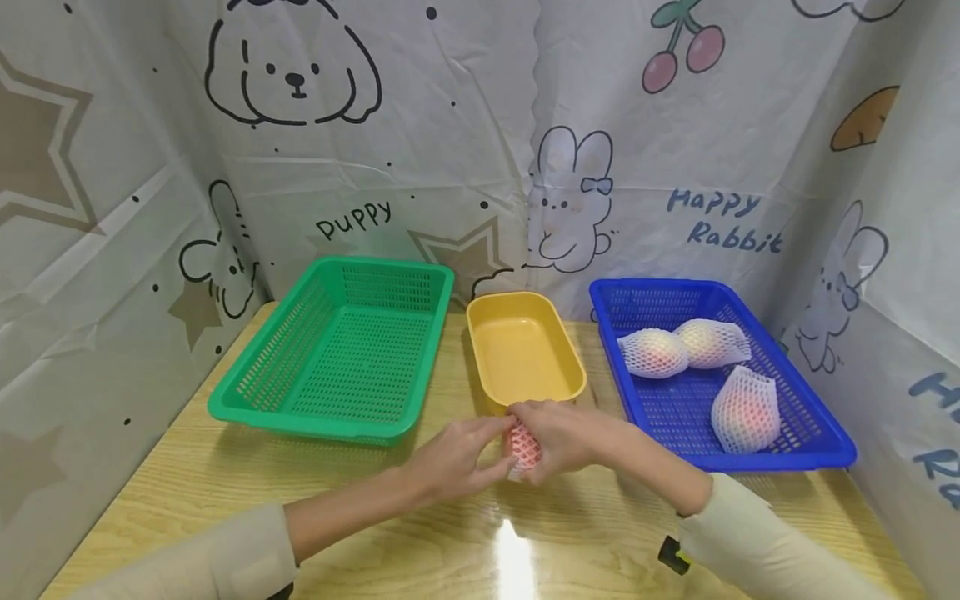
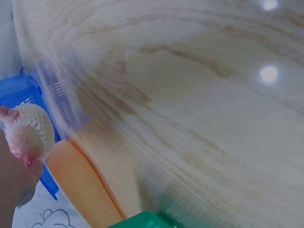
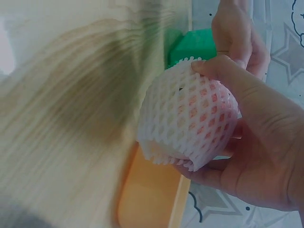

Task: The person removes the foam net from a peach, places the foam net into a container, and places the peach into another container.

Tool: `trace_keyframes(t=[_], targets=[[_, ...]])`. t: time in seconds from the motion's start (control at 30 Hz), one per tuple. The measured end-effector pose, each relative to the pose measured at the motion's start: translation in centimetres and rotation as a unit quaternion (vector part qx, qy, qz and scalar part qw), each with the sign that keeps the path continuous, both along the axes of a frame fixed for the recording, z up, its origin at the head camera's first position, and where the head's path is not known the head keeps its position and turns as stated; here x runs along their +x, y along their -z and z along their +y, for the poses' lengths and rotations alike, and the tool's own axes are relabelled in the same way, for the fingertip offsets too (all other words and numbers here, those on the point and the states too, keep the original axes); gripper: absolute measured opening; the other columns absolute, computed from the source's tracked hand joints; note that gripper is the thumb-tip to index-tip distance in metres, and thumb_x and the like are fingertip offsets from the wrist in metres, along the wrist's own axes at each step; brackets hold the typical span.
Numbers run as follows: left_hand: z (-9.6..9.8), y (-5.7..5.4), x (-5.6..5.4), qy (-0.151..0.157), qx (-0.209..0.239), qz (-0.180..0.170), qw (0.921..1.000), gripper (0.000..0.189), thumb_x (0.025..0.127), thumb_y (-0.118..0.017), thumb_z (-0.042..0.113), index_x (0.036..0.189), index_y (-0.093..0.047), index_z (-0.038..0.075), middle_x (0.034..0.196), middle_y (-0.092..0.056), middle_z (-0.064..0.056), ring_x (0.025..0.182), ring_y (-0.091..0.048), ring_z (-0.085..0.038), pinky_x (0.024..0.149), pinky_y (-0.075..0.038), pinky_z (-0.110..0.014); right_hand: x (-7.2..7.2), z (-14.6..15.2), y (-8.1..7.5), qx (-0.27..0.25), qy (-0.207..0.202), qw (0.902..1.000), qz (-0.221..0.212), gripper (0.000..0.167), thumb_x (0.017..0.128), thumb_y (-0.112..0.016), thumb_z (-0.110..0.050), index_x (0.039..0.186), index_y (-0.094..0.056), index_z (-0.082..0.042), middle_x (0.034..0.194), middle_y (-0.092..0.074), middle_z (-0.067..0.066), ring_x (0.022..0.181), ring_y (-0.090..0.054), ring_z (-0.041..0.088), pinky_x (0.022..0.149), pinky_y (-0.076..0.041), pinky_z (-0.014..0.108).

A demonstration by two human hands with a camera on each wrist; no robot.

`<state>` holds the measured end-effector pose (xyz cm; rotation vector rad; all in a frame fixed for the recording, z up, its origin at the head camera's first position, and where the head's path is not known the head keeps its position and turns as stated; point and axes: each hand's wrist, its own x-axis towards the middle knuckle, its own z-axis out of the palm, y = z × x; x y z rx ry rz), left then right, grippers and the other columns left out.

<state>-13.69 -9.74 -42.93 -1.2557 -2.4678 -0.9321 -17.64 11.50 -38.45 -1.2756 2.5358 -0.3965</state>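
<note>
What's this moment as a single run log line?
right hand: grips netted fruit | left hand: touches its left side | position: near end of yellow tub | blue basket: three more netted fruits

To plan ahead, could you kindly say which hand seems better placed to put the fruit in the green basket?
Likely the left hand: it is at the fruit and nearer the green basket than the right hand.

Looks like a makeshift booth: closed in on three sides by cartoon-printed sheets (image 1: 450, 125), fitted with a table (image 1: 600, 542).
</note>
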Motion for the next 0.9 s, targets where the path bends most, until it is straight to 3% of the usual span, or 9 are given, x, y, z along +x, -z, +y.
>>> trace_keyframes(t=[0.27, 0.9], targets=[[0.0, 1.2, -0.2, 0.001, -0.005, 0.024, 0.9997, 0.051, 0.087, -0.079, 0.016, 0.129, -0.059, -0.005, 0.120, -0.067, -0.020, 0.105, -0.068, -0.028, 0.090, -0.053, -0.025, 0.0, -0.2, 1.5, 0.011, 0.001, 0.9998, 0.014, 0.065, 0.070, -0.084, -0.031, 0.121, -0.053, -0.007, 0.094, -0.056, -0.006, 0.079, -0.055, 0.007, 0.065, -0.051, 0.022], [-0.7, 1.8, -0.2, -0.013, -0.022, -0.038, 0.9989, 0.050, 0.088, -0.078, 0.016, 0.130, -0.060, -0.005, 0.121, -0.067, -0.019, 0.102, -0.070, -0.026, 0.085, -0.053, -0.019, -0.4, -0.9, 3.0, -0.002, 0.000, 0.9999, 0.014, 0.069, 0.072, -0.084, -0.034, 0.125, -0.054, -0.002, 0.097, -0.061, -0.002, 0.079, -0.058, 0.008, 0.067, -0.052, 0.021]])
